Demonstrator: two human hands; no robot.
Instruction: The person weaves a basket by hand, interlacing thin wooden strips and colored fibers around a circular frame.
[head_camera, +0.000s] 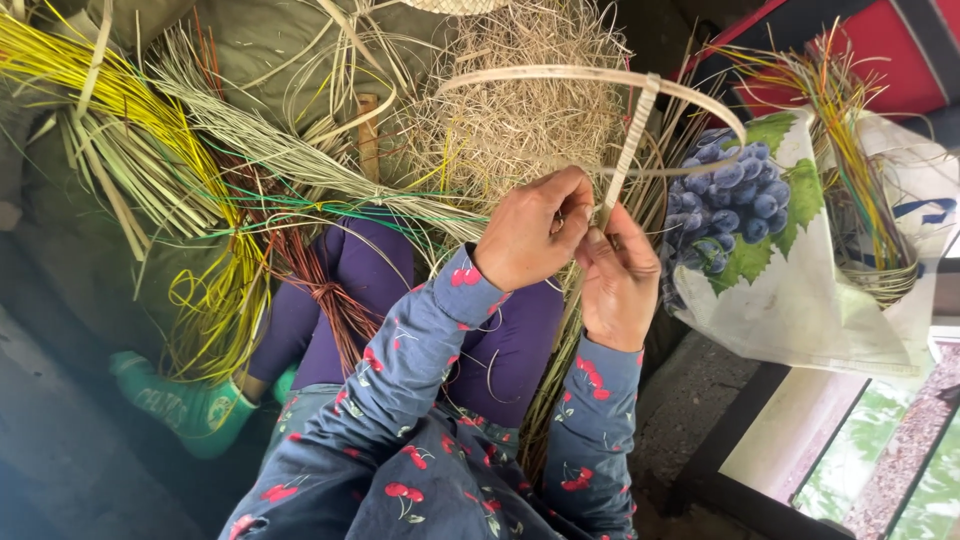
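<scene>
My left hand (530, 235) and my right hand (620, 280) meet at the centre, both pinching the lower end of a flat pale woven strip (632, 135). That strip runs up to a thin pale cane hoop (590, 75) arching over a mound of dry straw-coloured fibres (530, 110). Both sleeves are blue with a red cherry print. My legs in purple trousers (370, 270) lie below the hands.
Bundles of yellow, pale green and reddish-brown reeds (150, 170) spread over the left. A white bag with a grape picture (790, 270) holds coloured strands and a small coiled basket (880, 270) at right. A green sock (185, 405) shows at lower left.
</scene>
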